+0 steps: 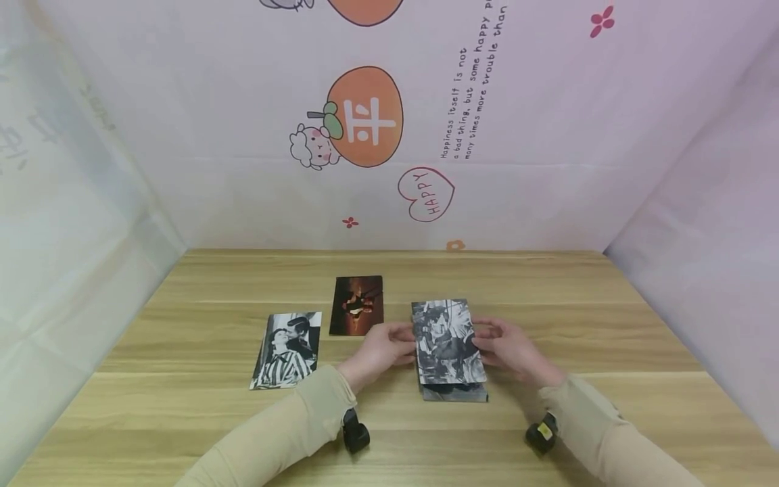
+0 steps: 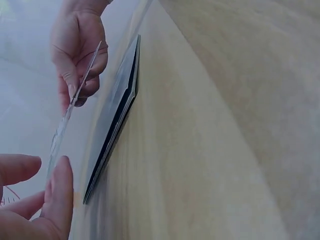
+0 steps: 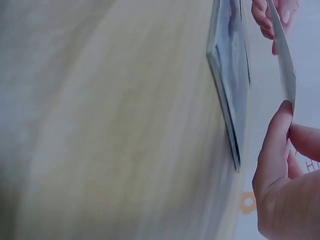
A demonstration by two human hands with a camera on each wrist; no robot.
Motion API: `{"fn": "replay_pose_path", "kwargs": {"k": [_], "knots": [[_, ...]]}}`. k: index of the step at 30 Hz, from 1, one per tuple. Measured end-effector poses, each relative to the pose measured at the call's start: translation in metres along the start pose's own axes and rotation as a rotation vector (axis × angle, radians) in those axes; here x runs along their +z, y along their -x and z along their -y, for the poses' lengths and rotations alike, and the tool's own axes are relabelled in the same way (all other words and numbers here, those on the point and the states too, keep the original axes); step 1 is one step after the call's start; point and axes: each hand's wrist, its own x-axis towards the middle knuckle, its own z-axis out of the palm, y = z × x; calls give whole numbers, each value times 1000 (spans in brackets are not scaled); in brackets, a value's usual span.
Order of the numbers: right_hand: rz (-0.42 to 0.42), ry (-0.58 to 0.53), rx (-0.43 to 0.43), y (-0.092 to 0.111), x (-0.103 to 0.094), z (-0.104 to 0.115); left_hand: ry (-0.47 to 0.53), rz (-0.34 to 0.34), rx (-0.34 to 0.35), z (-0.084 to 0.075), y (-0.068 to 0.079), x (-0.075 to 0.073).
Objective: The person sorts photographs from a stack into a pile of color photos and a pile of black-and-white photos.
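A black-and-white photo card (image 1: 447, 341) is raised just above a short stack of similar cards (image 1: 456, 393). Its left edge is pinched between the thumb and fingers of my left hand (image 1: 383, 348). On the opposite edge, my right hand (image 1: 511, 345) pinches the card too. From the left wrist view, the held card (image 2: 59, 132) appears edge-on and apart from the stack (image 2: 116, 117). The right wrist view likewise shows a gap between the card (image 3: 285, 60) and the stack (image 3: 231, 75) on the table.
Left of my left hand lies a black-and-white photo card of two people (image 1: 289, 352). Farther back is a dark reddish-brown photo card (image 1: 358, 304). The wooden table (image 1: 213, 291) meets a printed white backdrop (image 1: 243, 203), with white sheets on both sides.
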Motion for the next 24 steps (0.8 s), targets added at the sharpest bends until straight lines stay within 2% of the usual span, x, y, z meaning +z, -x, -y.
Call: {"fn": "replay_pose_path", "kwargs": {"k": [5,12,17,24], "knots": [[14,-21,-16,-2,4,4,-1,-34,35,-3,0,-5],[-13,-43,5,-6,16,11,-30,-58,39,-6,1,-14],[-41,-31,12,-8,25,18,-50,-71,49,-6,2,-23],[-38,-1,11,-12,36,26,-92,-97,49,-5,4,-37]]}}
